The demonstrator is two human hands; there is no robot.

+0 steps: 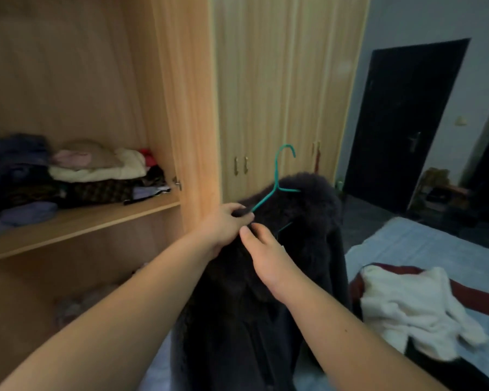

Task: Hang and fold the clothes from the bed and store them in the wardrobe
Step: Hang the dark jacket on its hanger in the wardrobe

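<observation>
A dark fuzzy coat hangs in front of me on a teal wire hanger, whose hook points up and free. My left hand grips the coat's collar edge together with the hanger's left arm. My right hand pinches the coat fabric just beside it. The coat drapes down past my forearms. On the bed at the right lie a white fluffy garment, a dark red one under it and a black one at the lower right.
The open wardrobe compartment at the left has a shelf stacked with folded clothes; more clothes lie below. Shut wardrobe doors stand straight ahead. A dark room door and a cluttered corner are at the far right.
</observation>
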